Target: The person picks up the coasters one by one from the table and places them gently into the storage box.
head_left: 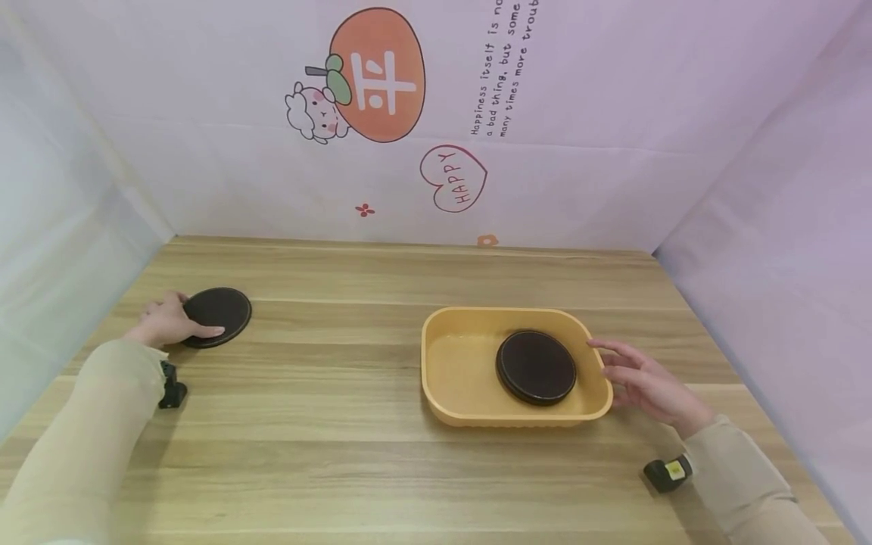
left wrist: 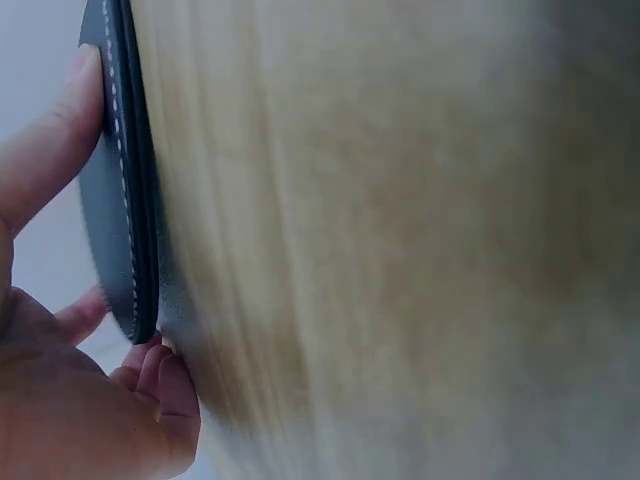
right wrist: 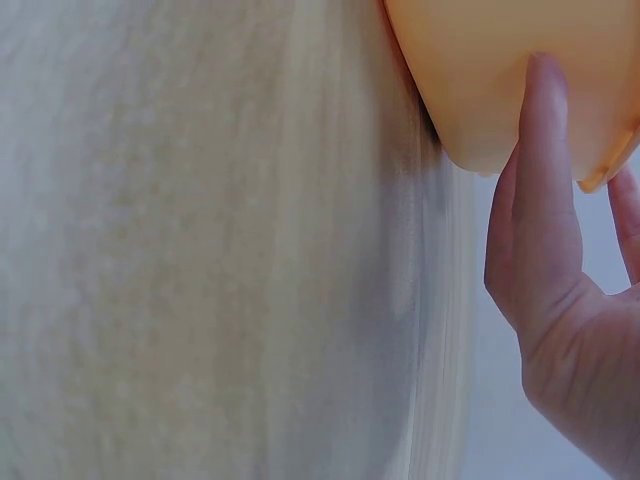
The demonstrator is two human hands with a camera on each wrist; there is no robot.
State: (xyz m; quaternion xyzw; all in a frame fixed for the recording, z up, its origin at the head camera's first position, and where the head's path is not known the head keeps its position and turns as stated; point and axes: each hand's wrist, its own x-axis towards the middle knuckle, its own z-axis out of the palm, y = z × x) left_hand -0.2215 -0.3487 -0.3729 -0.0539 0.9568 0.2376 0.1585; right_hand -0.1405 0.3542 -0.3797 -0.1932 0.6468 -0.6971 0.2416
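Note:
At the left of the table, my left hand [head_left: 166,321] grips a black round coaster [head_left: 225,309] with pale edge stitching. Its thumb lies over the top face and its fingers reach round the far edge. Seen side-on in the left wrist view, the coaster [left wrist: 128,200] has a layered edge and stands close to the wood. My right hand [head_left: 650,384] touches the right end of a yellow rectangular bin [head_left: 458,371], its fingers fairly straight at the rim. In the right wrist view one finger lies along the bin's outer wall [right wrist: 470,70]. Inside the bin's right half sit stacked black round coasters [head_left: 537,366].
The wood-grain table [head_left: 306,454] stretches between the hands. Behind it hangs a white printed cloth [head_left: 579,151], with more cloth at both sides. Dark wrist devices sit at the left cuff [head_left: 129,371] and the right cuff [head_left: 736,462].

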